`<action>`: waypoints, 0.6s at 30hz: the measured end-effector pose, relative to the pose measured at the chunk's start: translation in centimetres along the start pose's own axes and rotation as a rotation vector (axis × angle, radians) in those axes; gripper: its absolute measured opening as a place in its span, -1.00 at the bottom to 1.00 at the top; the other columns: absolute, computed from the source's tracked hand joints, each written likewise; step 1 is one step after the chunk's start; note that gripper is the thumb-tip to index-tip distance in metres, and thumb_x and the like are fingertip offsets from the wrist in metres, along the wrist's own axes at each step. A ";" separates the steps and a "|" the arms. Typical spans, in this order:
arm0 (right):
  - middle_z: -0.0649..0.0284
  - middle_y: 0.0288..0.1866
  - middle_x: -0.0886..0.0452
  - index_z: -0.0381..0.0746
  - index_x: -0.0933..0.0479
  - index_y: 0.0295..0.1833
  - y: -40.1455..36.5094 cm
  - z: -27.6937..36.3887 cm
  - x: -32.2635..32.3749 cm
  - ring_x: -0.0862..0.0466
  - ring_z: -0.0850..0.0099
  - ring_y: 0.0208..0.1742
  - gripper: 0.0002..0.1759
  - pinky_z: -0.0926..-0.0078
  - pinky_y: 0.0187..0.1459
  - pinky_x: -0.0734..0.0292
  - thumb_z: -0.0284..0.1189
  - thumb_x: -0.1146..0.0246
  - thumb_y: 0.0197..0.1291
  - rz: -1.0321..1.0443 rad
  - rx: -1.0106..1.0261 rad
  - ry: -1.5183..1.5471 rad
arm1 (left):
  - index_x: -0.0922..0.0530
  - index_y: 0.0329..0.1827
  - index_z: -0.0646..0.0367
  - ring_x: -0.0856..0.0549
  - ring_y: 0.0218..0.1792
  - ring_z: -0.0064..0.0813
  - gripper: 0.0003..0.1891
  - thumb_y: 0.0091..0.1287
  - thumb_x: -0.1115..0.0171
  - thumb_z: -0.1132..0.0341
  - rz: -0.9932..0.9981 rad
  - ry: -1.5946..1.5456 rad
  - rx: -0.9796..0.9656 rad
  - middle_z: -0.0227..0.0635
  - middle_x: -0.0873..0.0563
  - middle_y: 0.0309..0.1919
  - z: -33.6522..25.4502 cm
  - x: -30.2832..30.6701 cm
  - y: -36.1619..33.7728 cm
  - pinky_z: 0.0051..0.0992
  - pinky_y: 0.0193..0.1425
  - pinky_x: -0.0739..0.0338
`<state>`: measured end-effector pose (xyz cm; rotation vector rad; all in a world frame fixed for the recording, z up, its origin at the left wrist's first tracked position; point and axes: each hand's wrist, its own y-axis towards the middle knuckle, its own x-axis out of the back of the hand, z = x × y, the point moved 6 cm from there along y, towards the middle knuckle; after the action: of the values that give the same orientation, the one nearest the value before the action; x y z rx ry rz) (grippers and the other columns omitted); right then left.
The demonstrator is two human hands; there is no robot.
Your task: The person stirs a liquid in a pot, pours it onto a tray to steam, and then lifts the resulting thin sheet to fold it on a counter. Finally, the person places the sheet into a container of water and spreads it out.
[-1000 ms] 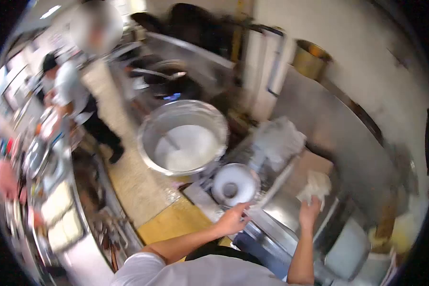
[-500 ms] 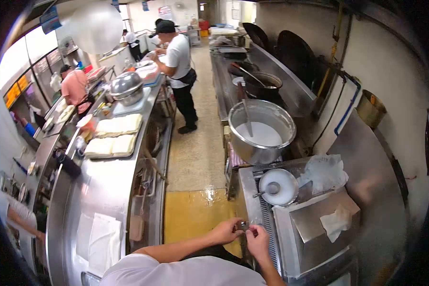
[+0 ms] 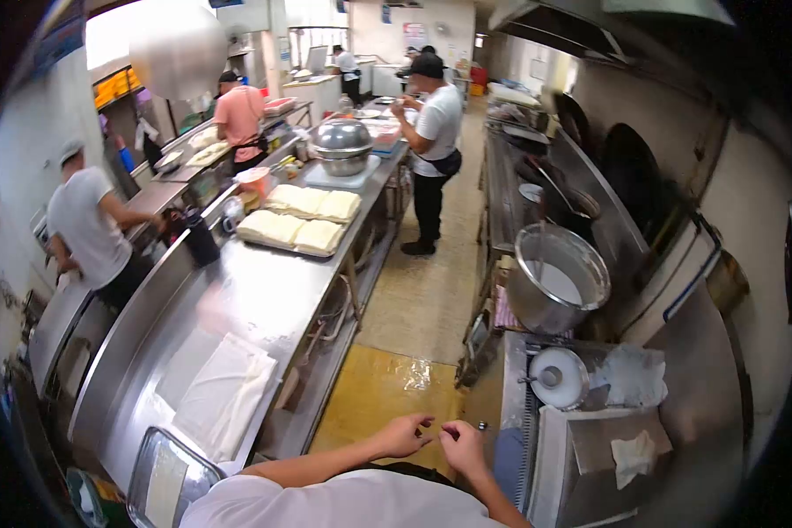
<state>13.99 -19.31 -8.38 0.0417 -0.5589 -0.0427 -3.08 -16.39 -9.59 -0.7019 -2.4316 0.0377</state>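
My left hand is held over the yellow floor mat at the bottom centre, its fingers apart and slightly curled with nothing visible in them. My right hand is just to its right, the fingers curled in; whatever they may hold is too small to make out. The two hands are close together but apart. Right beside my right hand is a small dark knob at the edge of the steel counter. On that counter stands a round pan of white liquid with a ladle in it.
A large metal pot stands beyond the pan. Trays of white dough slabs, a covered steel bowl and a white cloth lie on the left counter. Several people work beyond; one stands in the aisle.
The view has turned left, showing more of the left counter and a metal tray there. My hands have moved apart, and my left hand's fingers have opened away from the knob.
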 end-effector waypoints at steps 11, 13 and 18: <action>0.00 -0.05 -0.81 -0.39 -0.70 0.10 1.4 9.5 -23.7 -0.82 0.25 -0.03 -0.60 0.30 0.06 -0.70 -0.31 -0.35 0.30 0.634 0.124 -0.043 | -0.62 0.24 0.27 -0.69 0.16 0.05 -0.49 0.33 -0.44 0.13 -0.582 0.230 0.506 0.05 -0.69 0.15 17.3 16.7 -23.7 -0.09 0.28 -0.59; -0.01 -0.04 -0.81 -0.38 -0.70 0.11 -0.1 13.1 -27.9 -0.81 0.24 -0.02 -0.59 0.29 0.06 -0.70 -0.30 -0.34 0.31 0.737 0.199 -0.087 | -0.61 0.16 0.31 -0.66 0.14 0.05 -0.44 0.25 -0.52 0.08 -0.673 0.330 0.601 0.06 -0.66 0.08 21.2 17.9 -29.5 -0.09 0.26 -0.58; -0.04 -0.06 -0.80 -0.38 -0.70 0.09 -4.0 19.9 -36.3 -0.81 0.15 -0.03 -0.60 0.24 0.05 -0.69 -0.29 -0.32 0.31 0.936 0.283 -0.163 | -0.59 0.06 0.33 -0.64 0.09 0.04 -0.36 0.11 -0.64 0.03 -0.674 0.435 0.749 0.02 -0.64 0.00 26.4 17.7 -37.7 -0.07 0.17 -0.57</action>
<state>-27.46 -22.00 -10.90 0.0490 -0.6994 0.9516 -47.83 -36.56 -14.61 0.4082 -1.8960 0.4444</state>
